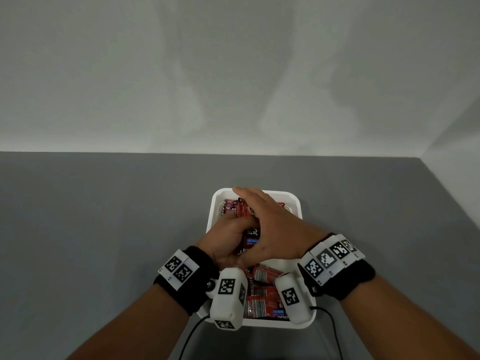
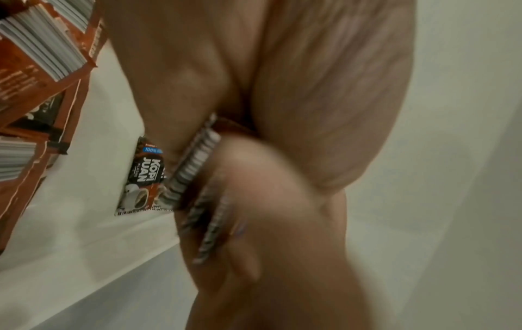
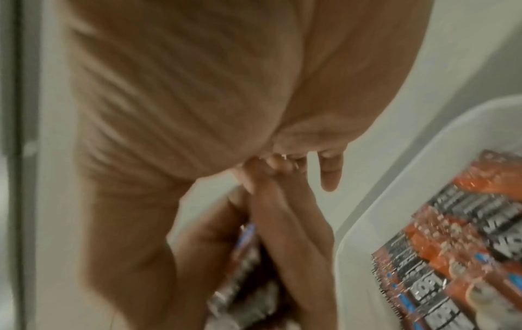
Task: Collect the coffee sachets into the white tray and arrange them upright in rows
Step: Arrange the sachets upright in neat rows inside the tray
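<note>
The white tray [image 1: 211, 216] stands on the grey table and holds red coffee sachets. At its far end a short row of sachets [image 1: 230, 206] stands upright. My left hand [image 1: 228, 237] grips a bundle of sachets [image 1: 250, 241] over the tray's middle; the left wrist view shows the bundle's edges [image 2: 195, 160] clamped between thumb and fingers. My right hand [image 1: 270, 222] lies over the bundle with fingers stretched towards the far rim. Several loose sachets [image 1: 262, 294] lie flat at the near end. The right wrist view shows packed sachets [image 3: 452, 256] inside the tray wall [image 3: 395, 178].
The grey table [image 1: 104, 229] reaches back to a pale wall and to a side wall at the right. Cables [image 1: 335, 331] run from the wrist cameras over the table's near edge, in front of the tray.
</note>
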Available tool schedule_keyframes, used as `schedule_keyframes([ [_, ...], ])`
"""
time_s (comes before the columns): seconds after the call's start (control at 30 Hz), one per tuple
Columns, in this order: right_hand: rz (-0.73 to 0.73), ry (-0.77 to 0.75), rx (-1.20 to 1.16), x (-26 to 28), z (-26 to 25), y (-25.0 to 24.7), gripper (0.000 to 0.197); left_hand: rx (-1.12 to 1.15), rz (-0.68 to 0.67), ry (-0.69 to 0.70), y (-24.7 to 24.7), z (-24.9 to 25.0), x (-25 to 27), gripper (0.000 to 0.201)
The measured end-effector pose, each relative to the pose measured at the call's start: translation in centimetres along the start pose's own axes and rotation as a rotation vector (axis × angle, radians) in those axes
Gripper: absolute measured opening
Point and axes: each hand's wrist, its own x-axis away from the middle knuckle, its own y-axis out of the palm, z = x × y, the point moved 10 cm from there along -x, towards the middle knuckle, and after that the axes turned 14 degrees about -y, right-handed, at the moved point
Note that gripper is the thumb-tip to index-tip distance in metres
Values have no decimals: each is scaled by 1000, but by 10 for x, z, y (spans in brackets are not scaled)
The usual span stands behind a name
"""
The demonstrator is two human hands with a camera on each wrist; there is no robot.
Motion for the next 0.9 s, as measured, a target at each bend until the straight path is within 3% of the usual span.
schedule_keyframes([
  [0.03,78,28,-112,1,3,-7,112,-27,-11,13,0,1,1,14],
  [0.1,332,126,-362,8,18,-24,70,-54,-9,24,0,3,2,13],
  [0.17,536,222,-442,18,35,-38,39,-105,48,28,-4,4,1,13],
  [0.33,748,317,-545,42,60,-55,22,-73,183,66,-30,15,3,11],
  [0.4,724,345,-538,49,62,-56,26,-86,264,98,-48,22,5,15],
  [0.5,486,319,-69,45,44,-58,43,-215,325,131,-52,33,5,22],
  [0.57,289,200,166,28,20,-42,58,-314,308,135,-39,35,4,18],
  [0.67,89,158,261,9,14,-8,43,-364,259,134,-22,33,1,10],
  [0.77,84,208,246,8,25,3,22,-271,235,87,-20,25,1,3],
  [0.83,137,250,188,12,33,-3,5,-59,182,26,-24,16,0,14],
  [0.9,238,303,112,18,39,-14,17,58,140,9,-25,14,3,24],
])
